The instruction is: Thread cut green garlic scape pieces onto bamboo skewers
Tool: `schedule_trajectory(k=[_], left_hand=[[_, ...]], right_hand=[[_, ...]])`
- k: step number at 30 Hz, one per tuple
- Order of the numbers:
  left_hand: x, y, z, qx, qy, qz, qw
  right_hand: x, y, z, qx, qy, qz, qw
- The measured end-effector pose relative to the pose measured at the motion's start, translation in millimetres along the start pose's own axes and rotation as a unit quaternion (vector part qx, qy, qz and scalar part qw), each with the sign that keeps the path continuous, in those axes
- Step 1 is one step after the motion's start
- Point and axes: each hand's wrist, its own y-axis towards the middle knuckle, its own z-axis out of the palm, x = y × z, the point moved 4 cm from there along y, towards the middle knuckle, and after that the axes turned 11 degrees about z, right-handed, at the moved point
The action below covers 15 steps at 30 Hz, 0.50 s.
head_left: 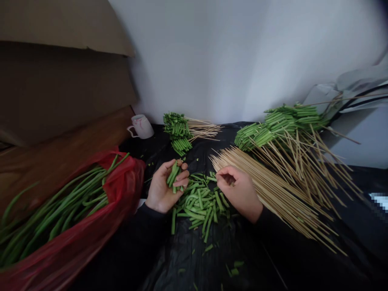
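Several cut pieces of green bean (173,176) lie in my left hand (165,186), its fingers curled around them. My right hand (239,190) is closed in a pinch, thumb against forefinger; whatever is between the fingertips is too small to make out. Below and between both hands spreads a loose pile of cut green beans (197,206). Just right of my right hand lies a thick row of bamboo skewers (281,194), their pointed ends toward the back.
A red plastic bag (127,186) of long uncut beans (60,214) lies on the left. Skewered bean bundles stand at the back middle (178,131) and back right (285,123). A white mug (142,126) is near the wall, beside a cardboard box (66,81). Black sheeting (169,258) covers the table.
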Motion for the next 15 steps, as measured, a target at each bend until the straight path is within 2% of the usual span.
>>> schedule_trajectory(k=[3, 7, 9, 12, 15], left_hand=[[-1.3, 4.7, -9.7, -0.060, -0.106, -0.046, 0.991], [0.1, 6.0, -12.6, -0.087, -0.123, -0.056, 0.987], [0.9, 6.1, -11.4, -0.082, -0.119, -0.055, 0.988], [1.3, 6.8, -10.7, -0.076, -0.108, -0.049, 0.990], [1.3, 8.0, -12.4, -0.077, -0.087, -0.042, 0.992]], right_hand=[[5.5, -5.4, -0.6, -0.001, -0.021, -0.032, 0.999], [24.8, -29.5, 9.1, 0.031, -0.094, -0.177, 0.979], [35.2, -48.8, 22.1, 0.093, -0.140, -0.272, 0.948], [42.4, -78.4, 44.2, 0.199, -0.202, -0.383, 0.879], [36.4, -94.3, 60.4, 0.278, -0.243, -0.405, 0.837]])
